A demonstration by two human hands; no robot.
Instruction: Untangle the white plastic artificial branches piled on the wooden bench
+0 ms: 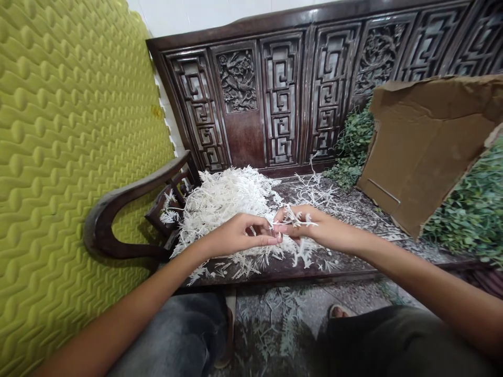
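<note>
My left hand (239,233) and my right hand (310,225) meet over the front of a wooden bench, fingertips touching. Thumb and fingers of my right hand are closed on a small white artificial sprig (301,215), whose branching tips stick out over that hand and below it. My left hand pinches at the same spot, but what lies between its fingertips is too small to make out. Right behind the hands rises a tangled heap of white artificial sprigs (228,201). Thinner white stems (314,191) lie loose to its right.
The bench has a carved dark backrest (243,136) and a curved armrest (129,251). A cardboard sheet (428,141) leans at right among green artificial foliage (467,220). Yellow textured padding (78,131) covers the left side. White sprigs litter the floor (251,335) between my legs.
</note>
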